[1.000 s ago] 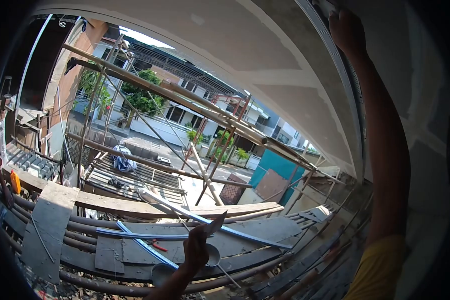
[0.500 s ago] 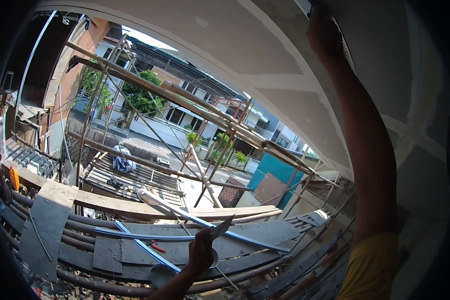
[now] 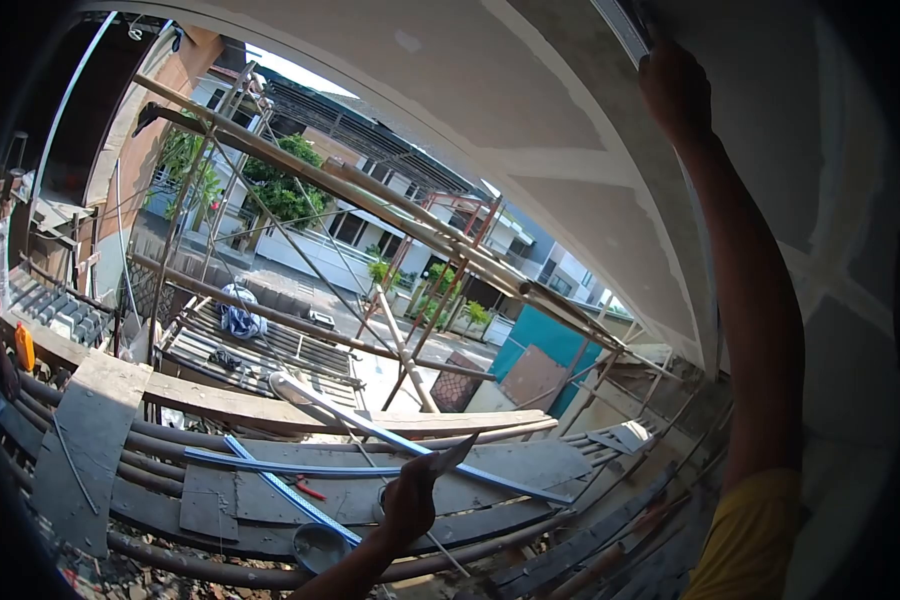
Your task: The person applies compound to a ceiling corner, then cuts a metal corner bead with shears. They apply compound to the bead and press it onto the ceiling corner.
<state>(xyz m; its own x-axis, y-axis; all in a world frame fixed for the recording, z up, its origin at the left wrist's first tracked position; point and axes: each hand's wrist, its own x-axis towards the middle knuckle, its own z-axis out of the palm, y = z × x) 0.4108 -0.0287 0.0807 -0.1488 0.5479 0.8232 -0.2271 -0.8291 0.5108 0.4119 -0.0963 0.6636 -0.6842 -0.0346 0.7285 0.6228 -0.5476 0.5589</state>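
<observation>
My left hand (image 3: 408, 500) is low in the middle, closed on a putty knife (image 3: 454, 457) whose flat blade points up and right. My right hand (image 3: 675, 92) reaches up to the ceiling edge, its fingers curled beside a pale metal strip (image 3: 622, 30). Something dark shows above those fingers, but I cannot make out what they hold. A round bowl (image 3: 320, 547) sits on the scaffold below my left hand. Blue-white perforated strips (image 3: 285, 487) and a red-handled tool (image 3: 311, 489) lie on the boards nearby.
Scaffold boards (image 3: 350, 500) rest on poles, with rubble underneath. A long wooden beam (image 3: 240, 408) runs behind them. Bamboo poles (image 3: 300, 165) cross in front of the street. An orange bottle (image 3: 24, 346) stands at the left. The plastered ceiling (image 3: 560, 130) slopes overhead.
My right hand has shifted slightly right and down along the ceiling edge. My left hand, still holding the putty knife, has moved a little to the right. The view has shifted slightly.
</observation>
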